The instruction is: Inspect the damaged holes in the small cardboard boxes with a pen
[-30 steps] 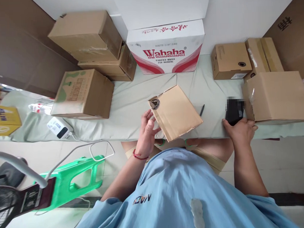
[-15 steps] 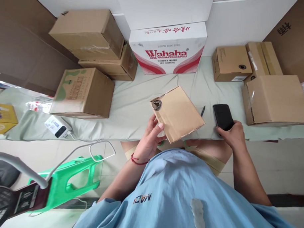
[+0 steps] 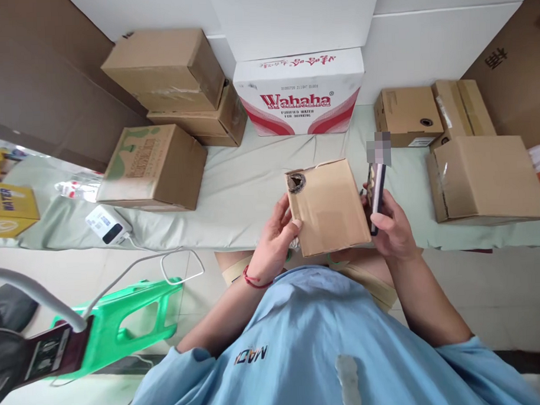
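Note:
A small cardboard box with a ragged dark-edged hole in one corner is held at the table's front edge. My left hand grips its left side, thumb on the top face and fingers along the side. My right hand is closed around a smartphone, tilted up on edge close to the box's right side. Part of the phone's upper end is pixelated. Most of a pen on the cloth is hidden behind the box and phone.
A white and red Wahaha carton stands at the back. Cardboard boxes are stacked at left, and others sit at right. A white device with a cable lies front left. Below is a green stool.
My right hand has lifted the phone off the cloth and brought it left, turned on edge, beside the box. The box in my left hand has shifted right and turned a little.

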`<action>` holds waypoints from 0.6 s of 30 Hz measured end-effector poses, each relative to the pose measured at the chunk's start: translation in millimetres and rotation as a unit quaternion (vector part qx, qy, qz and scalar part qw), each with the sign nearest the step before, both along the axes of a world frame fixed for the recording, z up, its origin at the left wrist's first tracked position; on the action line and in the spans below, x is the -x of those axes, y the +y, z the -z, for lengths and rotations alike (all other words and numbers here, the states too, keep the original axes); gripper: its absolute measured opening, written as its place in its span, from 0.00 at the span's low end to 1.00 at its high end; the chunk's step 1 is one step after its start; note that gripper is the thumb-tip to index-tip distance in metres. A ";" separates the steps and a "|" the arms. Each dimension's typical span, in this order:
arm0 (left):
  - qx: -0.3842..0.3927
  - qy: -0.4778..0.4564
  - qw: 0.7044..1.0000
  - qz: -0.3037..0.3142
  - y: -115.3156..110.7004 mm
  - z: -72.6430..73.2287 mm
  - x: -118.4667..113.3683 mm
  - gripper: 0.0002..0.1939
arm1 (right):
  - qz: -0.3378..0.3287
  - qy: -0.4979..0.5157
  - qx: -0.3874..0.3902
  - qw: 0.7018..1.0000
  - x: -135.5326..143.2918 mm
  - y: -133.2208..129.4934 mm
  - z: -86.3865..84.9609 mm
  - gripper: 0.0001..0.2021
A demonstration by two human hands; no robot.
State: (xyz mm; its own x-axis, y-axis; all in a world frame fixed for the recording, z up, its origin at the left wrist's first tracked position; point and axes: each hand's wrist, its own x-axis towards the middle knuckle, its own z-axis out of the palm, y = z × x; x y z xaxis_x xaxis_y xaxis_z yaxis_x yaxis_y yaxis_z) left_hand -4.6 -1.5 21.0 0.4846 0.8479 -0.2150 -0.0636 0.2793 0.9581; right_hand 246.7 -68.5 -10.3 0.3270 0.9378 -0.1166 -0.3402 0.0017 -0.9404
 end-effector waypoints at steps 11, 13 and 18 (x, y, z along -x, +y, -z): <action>-0.135 -0.015 0.989 -0.066 87.2 37.5 -55.5 0.42 | 0.066 -0.117 -0.126 0.983 -5.6 104.2 16.2 0.35; -0.083 -0.010 0.994 -0.071 83.9 40.5 -63.6 0.42 | 0.084 -0.130 -0.113 0.982 -1.2 100.4 25.2 0.37; 0.065 0.001 0.995 -0.071 77.9 31.8 -74.3 0.39 | 0.114 -0.206 -0.105 0.966 4.4 67.0 28.6 0.49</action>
State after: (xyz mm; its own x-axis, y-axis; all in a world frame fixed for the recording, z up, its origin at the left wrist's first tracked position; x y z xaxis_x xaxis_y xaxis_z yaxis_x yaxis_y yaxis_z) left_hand 69.7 76.4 -10.9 0.3609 0.8728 -0.3285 -0.1094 0.3895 0.9145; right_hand 242.4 -1.5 -38.9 0.5062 0.8246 0.2525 0.0944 0.2380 -0.9667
